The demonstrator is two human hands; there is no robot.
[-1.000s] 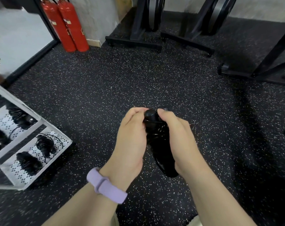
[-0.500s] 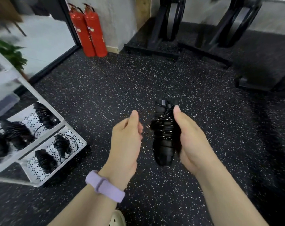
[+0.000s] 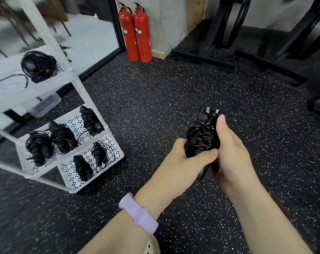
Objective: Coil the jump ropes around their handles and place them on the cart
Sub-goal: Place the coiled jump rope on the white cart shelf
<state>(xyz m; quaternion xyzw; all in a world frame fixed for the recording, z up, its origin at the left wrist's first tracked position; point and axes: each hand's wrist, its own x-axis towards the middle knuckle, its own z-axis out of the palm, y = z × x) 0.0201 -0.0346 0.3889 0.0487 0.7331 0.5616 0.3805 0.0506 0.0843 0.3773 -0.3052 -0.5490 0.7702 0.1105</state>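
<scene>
A black jump rope (image 3: pixel 203 136), coiled tightly around its handles, stands upright between my hands. My right hand (image 3: pixel 232 153) grips it from the right, thumb up along the coils. My left hand (image 3: pixel 184 160) holds its lower part from the left, thumb across the front. To the left stands the white three-tier cart (image 3: pixel 71 77). Several coiled black ropes lie on it: one on the top shelf (image 3: pixel 38 66), three on the middle shelf (image 3: pixel 63 136), two on the bottom shelf (image 3: pixel 93 162).
Two red fire extinguishers (image 3: pixel 135 33) stand against the wall at the back. Black gym equipment frames (image 3: pixel 228 43) sit on the speckled rubber floor at the back right. A glass door is behind the cart.
My left hand, which had let go half a second ago, has taken hold of the coiled rope again. The view has swung left, bringing the cart closer.
</scene>
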